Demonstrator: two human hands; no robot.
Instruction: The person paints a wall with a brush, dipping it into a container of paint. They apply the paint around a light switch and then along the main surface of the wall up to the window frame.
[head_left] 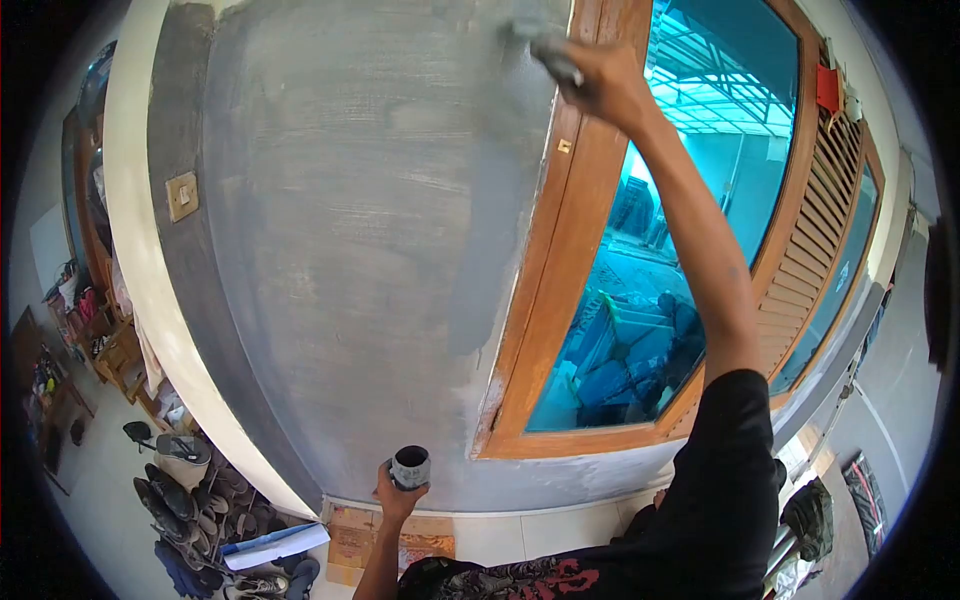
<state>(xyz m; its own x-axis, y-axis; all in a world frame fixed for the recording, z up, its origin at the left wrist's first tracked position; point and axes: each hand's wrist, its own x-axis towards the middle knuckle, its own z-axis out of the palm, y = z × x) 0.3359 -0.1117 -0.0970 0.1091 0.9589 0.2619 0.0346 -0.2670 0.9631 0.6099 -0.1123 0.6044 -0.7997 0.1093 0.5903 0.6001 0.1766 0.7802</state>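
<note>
Overhead, the right hand (600, 85) gripped a paintbrush (545, 45) at twelve o'clock on the streaky grey wall (350, 200) — the left hand (398, 495) clasped a round can (410, 467) at six.

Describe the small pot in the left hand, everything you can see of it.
The pot is small, round and dark, smeared with grey like the wall behind it. Its top looks open; the contents cannot be made out. The left hand grips it from below, roughly upright, low before the wall. The right hand with its brush is high above, apart from it.
</note>
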